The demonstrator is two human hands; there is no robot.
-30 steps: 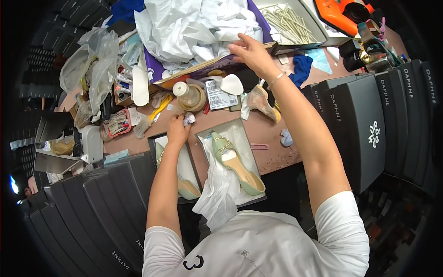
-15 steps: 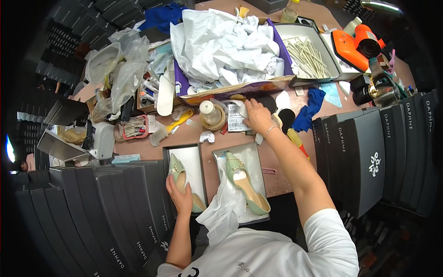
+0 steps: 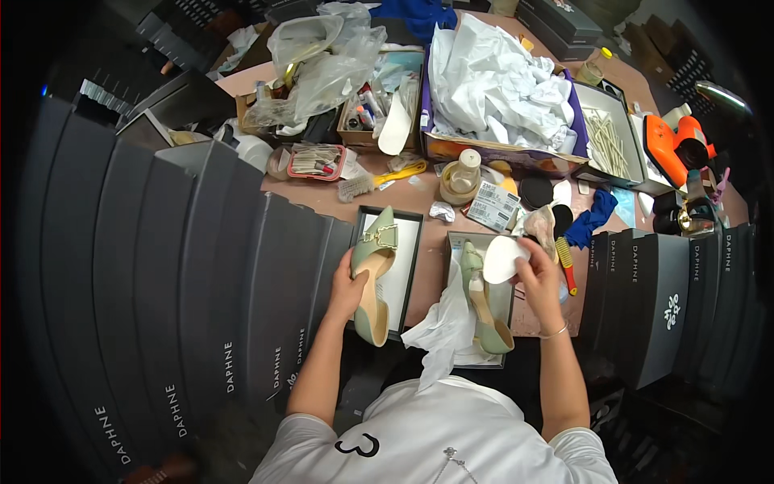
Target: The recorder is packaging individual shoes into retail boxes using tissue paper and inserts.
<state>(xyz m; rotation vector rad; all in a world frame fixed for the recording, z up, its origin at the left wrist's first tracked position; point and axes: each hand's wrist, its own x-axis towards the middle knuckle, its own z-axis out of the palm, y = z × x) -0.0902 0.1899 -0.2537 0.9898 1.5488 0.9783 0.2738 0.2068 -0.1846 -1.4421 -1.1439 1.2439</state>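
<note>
Green shoe [image 3: 373, 294] is now up, gripped in the left hand [image 3: 347, 289], over the 9 o'clock side of the box [image 3: 401, 278], while the right hand [image 3: 538, 278], back from the label card [image 3: 493, 207], pinches a white pad [image 3: 500, 260] at the shoe's 3 o'clock, leaving both hands occupied.

Looks like a shoe-finishing workshop, judging by dark grey cardboard shoeboxes [image 3: 234, 266] ranked at nine o'clock, a pale green, pointed-toe shoe [image 3: 481, 305] at four, and a yellow-handled, pale-bristled brush [image 3: 397, 174] at twelve.
</note>
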